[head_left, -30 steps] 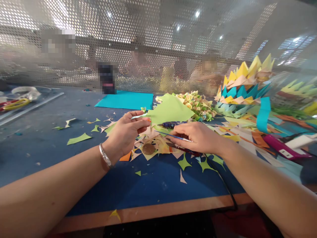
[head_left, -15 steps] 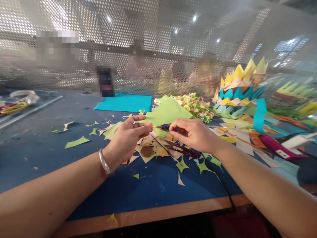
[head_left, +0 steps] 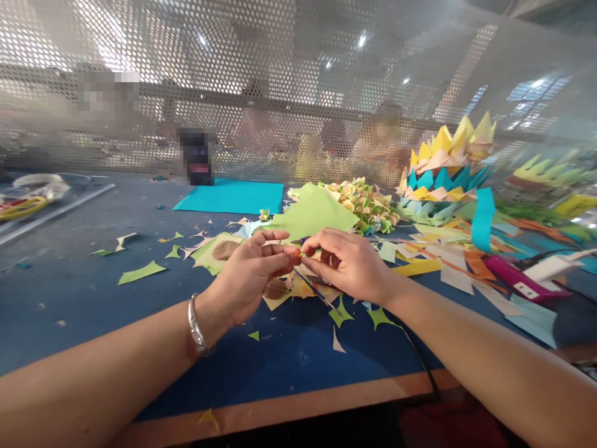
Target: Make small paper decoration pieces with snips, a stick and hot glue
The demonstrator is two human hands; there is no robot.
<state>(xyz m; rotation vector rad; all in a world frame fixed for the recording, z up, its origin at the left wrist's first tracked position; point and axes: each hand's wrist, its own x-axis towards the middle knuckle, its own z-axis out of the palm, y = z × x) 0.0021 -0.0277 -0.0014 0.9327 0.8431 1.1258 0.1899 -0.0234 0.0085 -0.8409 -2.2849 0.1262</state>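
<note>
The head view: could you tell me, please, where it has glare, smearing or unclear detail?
Head view: bright spots glare across the perforated screen; head view: green spiky paper at right looks smeared; head view: the orange bit at the left hand is too small to identify.

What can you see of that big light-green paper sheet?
The big light-green paper sheet looks thin, smooth and plain, with a pointed right corner. It lies beyond the left hand and right hand, in front of a heap of folded peach and green paper. Its near edge is partly hidden; I can't tell what touches it.
</note>
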